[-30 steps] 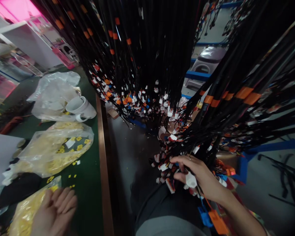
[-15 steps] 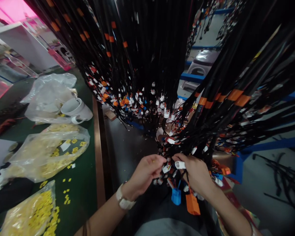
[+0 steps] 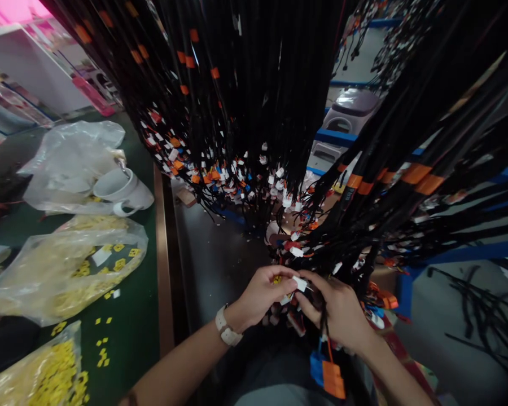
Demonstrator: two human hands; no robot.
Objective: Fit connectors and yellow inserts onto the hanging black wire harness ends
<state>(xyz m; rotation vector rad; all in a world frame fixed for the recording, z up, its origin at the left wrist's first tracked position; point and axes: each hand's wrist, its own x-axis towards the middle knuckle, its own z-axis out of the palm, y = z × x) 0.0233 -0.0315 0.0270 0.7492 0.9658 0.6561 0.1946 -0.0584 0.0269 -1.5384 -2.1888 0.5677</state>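
White plastic: small connector (image 3: 299, 283) pinched between both hands, at the low ends of the hanging black wire harnesses (image 3: 322, 237).
Change: left hand (image 3: 266, 293) up from the table (image 3: 146, 316), now meeting the right hand (image 3: 341, 310); pairing under way, judging by a yellow bit at the left fingertips.
Pose: both hands curled, fingertips closed on the connector, wrists low over the lap.

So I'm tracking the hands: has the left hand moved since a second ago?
Yes. The left hand has left the green table, crossed rightward past its edge, and now meets the right hand at a white connector.
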